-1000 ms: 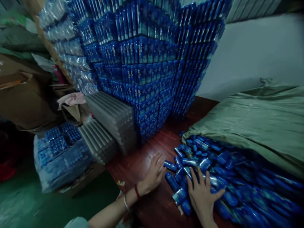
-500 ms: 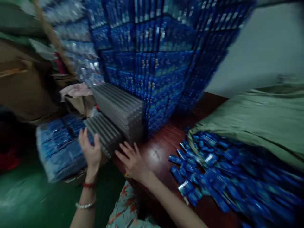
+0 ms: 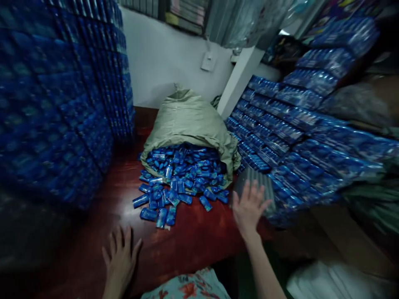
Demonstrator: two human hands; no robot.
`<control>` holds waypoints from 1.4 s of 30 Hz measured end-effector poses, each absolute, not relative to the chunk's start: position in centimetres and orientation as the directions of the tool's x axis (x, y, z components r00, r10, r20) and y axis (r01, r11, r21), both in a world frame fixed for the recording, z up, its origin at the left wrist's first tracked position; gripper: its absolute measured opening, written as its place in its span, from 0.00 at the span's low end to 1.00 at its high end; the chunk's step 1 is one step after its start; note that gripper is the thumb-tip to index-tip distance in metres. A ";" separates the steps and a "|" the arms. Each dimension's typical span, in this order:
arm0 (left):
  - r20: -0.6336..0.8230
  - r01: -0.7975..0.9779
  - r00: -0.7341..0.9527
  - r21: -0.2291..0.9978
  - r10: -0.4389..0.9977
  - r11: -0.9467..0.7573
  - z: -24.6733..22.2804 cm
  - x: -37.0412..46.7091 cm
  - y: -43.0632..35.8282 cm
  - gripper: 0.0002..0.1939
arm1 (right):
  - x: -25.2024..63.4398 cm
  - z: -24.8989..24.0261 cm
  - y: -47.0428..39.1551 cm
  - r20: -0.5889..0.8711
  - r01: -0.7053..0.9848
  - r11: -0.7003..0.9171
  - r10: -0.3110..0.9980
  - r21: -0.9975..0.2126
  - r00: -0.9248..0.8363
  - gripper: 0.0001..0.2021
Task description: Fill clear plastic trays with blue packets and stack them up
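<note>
Left hand rests flat, fingers spread, holding nothing, on the near table. Blue packets spill from a green sack at centre. Right hand, open and holding nothing (slightly blurred), reaches toward a grey tray stack at right.

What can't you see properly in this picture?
- Head view: the print on the small blue packs is too small and blurred to read.
- The green sack covers whatever lies deeper inside it.
- The blue stack on the left is smeared by motion blur and cut off by the edge.
- The right hand hides part of the grey ribbed thing; touching or not, unclear.
- The left hand is empty.
</note>
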State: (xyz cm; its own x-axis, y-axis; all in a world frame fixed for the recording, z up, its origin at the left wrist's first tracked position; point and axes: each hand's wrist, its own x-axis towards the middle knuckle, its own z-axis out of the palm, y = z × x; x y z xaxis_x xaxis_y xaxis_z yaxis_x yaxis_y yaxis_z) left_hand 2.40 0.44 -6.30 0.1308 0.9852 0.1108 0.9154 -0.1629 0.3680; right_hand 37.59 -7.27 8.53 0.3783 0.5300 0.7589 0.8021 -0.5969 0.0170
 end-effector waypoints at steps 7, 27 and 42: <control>0.218 0.863 0.280 0.371 0.935 -0.344 -4.5 6.3 1.6 0.28 | 42.7 5.0 -12.8 0.749 0.723 -0.677 0.547 0.135 0.373 0.34; 0.337 -0.213 0.935 0.280 -0.112 -0.936 10.3 36.3 0.7 0.23 | 42.8 2.2 -15.1 0.844 0.691 -0.716 0.427 0.098 0.324 0.23; 0.469 0.074 0.622 0.762 0.627 -0.643 11.5 20.4 4.4 0.23 | 32.3 4.6 -11.3 0.578 0.703 -0.130 0.475 -0.700 0.664 0.15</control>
